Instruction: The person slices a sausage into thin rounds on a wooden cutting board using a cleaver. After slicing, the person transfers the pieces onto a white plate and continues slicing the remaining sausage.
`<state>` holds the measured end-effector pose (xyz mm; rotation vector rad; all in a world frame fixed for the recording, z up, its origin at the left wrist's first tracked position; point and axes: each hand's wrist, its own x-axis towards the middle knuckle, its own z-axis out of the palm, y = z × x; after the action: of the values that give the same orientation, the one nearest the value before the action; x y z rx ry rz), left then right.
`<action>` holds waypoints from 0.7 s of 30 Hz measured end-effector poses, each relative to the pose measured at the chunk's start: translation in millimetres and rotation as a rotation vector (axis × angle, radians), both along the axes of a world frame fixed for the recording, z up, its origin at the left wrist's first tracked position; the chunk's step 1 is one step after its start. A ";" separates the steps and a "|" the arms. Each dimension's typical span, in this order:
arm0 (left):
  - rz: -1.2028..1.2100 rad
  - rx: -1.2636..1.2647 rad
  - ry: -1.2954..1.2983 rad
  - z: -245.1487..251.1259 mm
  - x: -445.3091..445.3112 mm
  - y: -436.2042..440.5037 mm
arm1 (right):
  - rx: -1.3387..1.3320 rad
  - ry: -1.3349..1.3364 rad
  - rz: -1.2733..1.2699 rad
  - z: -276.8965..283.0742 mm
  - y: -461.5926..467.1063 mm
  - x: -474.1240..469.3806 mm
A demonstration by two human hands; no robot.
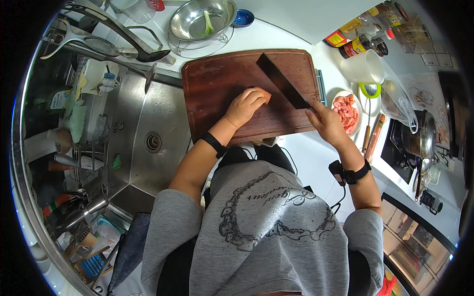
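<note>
A brown wooden cutting board (pixel 222 74) lies in front of me. On its middle, my left hand (pixel 247 104) holds a piece of pink sausage (pixel 264 95), most of it hidden under the curled fingers. Over the board's right part, my right hand (pixel 326 120) grips the handle of a dark-bladed cleaver (pixel 281 81), whose blade points up and left, apart from the sausage. To the right of the board, a white plate (pixel 360 104) bears a heap of cut pink sausage pieces (pixel 346 113). A long wrapped sausage (pixel 375 137) lies beyond the plate.
A steel sink (pixel 163 107) adjoins the board's left side. Behind the board, a steel bowl (pixel 181 27) with a piece of green onion (pixel 208 24) rests on a wire rack, beside a small blue bowl (pixel 243 17). Bottles, a plastic jug (pixel 363 68) and a stove (pixel 398 151) stand at right.
</note>
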<state>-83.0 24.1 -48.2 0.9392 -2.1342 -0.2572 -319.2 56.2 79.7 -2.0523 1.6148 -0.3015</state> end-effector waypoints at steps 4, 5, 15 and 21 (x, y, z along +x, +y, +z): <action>0.032 -0.053 -0.003 -5.9 -0.4 -0.2 | 0.059 0.149 0.091 6.8 -0.7 10.3; 0.034 -0.045 -0.005 -7.2 -0.7 -0.2 | 0.043 0.184 0.124 7.2 -0.7 12.9; 0.059 -0.027 -0.025 -11.2 -3.8 -0.6 | 0.096 0.399 0.275 12.6 -26.6 29.4; 0.070 0.008 -0.037 -13.2 -3.1 -0.6 | 0.104 0.412 0.369 6.2 -47.7 37.8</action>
<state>-86.1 23.6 -61.4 1.0290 -2.1300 -0.2154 -281.4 8.5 85.9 -2.3806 1.3848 0.3496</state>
